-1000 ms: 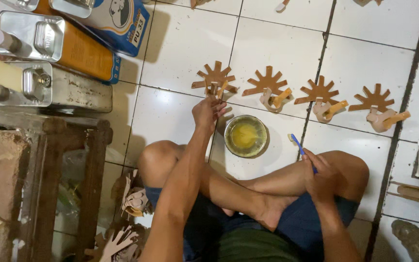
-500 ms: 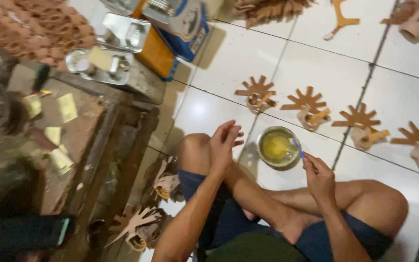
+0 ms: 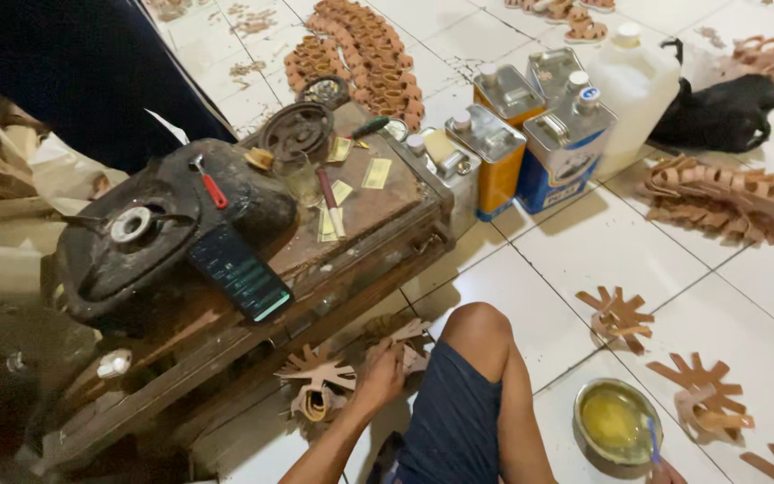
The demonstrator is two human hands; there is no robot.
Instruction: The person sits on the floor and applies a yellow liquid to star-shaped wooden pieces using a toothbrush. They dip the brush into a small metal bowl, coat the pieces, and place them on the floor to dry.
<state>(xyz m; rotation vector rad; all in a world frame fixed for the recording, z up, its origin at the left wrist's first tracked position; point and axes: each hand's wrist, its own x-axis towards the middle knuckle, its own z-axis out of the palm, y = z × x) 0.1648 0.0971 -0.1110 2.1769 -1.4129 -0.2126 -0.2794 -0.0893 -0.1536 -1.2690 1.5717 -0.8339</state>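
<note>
Your left hand (image 3: 385, 375) is down by the foot of the low wooden bench (image 3: 351, 224), fingers curled loosely over a pile of brown fan-shaped leather pieces (image 3: 320, 375); it touches the pile, but you cannot tell whether it has one pinched. The nearest piece, with its rolled stem, lies just left of your fingers, and more of the same cut-outs (image 3: 409, 345) sit just past your fingertips against the bench. Your bent knee (image 3: 477, 327) rises just to the right of that hand, standing between it and the tiled floor beyond.

Your right hand (image 3: 669, 473) barely shows at the bottom edge, so its grip cannot be told; a thin blue brush (image 3: 652, 439) rises from it into the round tin of yellow glue (image 3: 615, 419) just above it. Right of the tin lie glued fan pieces (image 3: 699, 394), with another (image 3: 618, 314) beyond it.

Above your left hand the bench top is crowded: a dark phone (image 3: 242, 272), a black machine body (image 3: 150, 229) with a red-handled tool (image 3: 210, 184), a pulley wheel (image 3: 296, 130) and paper slips. Farther off stand rectangular cans (image 3: 530, 134), a white jug (image 3: 633, 81), a black bag (image 3: 718, 112) and a heap of cut strips (image 3: 718, 193).
</note>
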